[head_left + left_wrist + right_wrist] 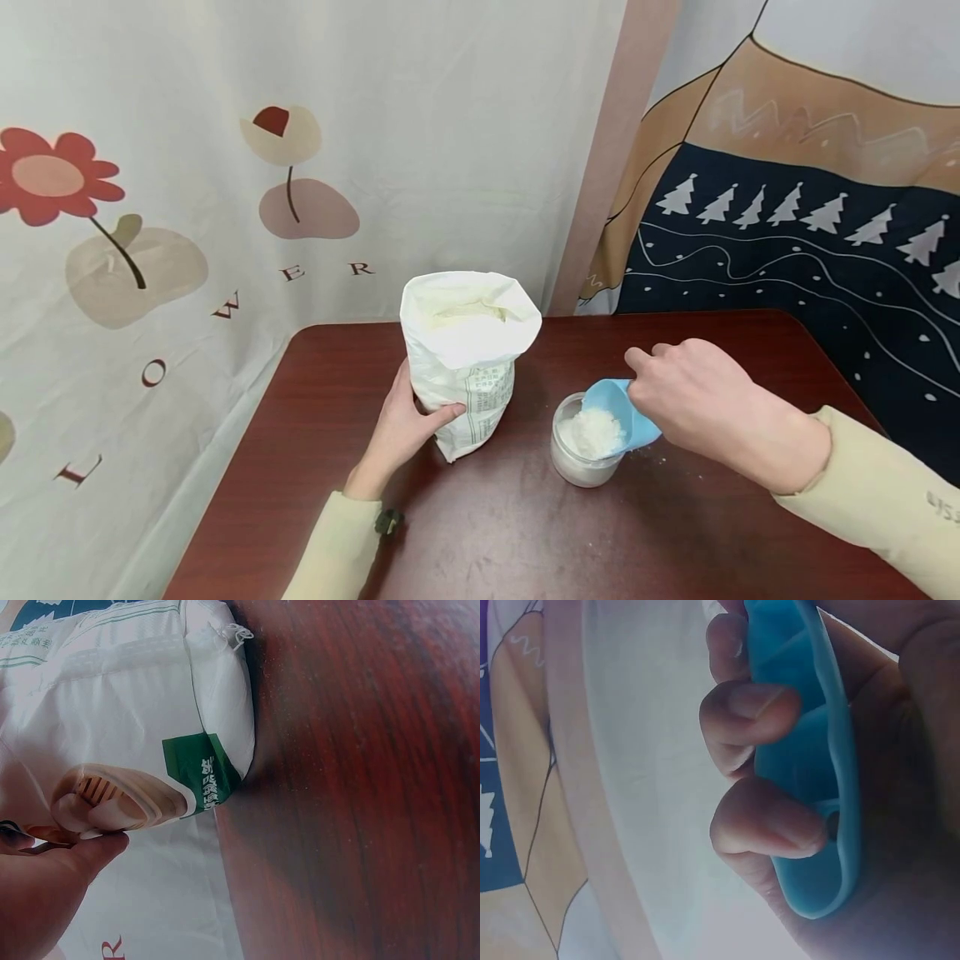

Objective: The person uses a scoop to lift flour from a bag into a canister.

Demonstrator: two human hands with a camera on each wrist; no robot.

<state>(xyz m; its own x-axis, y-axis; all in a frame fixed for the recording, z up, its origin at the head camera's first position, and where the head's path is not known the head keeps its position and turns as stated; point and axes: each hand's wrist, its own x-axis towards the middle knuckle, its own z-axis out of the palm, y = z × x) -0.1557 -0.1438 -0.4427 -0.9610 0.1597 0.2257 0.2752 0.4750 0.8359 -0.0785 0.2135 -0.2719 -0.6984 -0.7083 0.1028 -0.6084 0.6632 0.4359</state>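
Note:
A white flour bag (472, 367) stands upright, its top gaping toward the camera. My left hand (401, 421) grips the bag's left side, thumb across the front; the other fingers are hidden behind it. In the left wrist view the bag's printed side (120, 712) shows a steamer picture and a green label. To the right, my right hand (693, 408) holds a light blue scoop (633, 417), tipped over a clear jar (585, 475). White powder (595, 433) is heaped at the jar's mouth and the scoop's edge. In the right wrist view, fingers curl round the scoop's hollow handle (810, 750).
The dark red-brown table (480, 542) has specks of white powder near the jar. Behind it hang a pale flower-printed curtain (465, 150) and a dark cloth with printed trees (787, 250). A small dark object (388, 522) shows at the left cuff.

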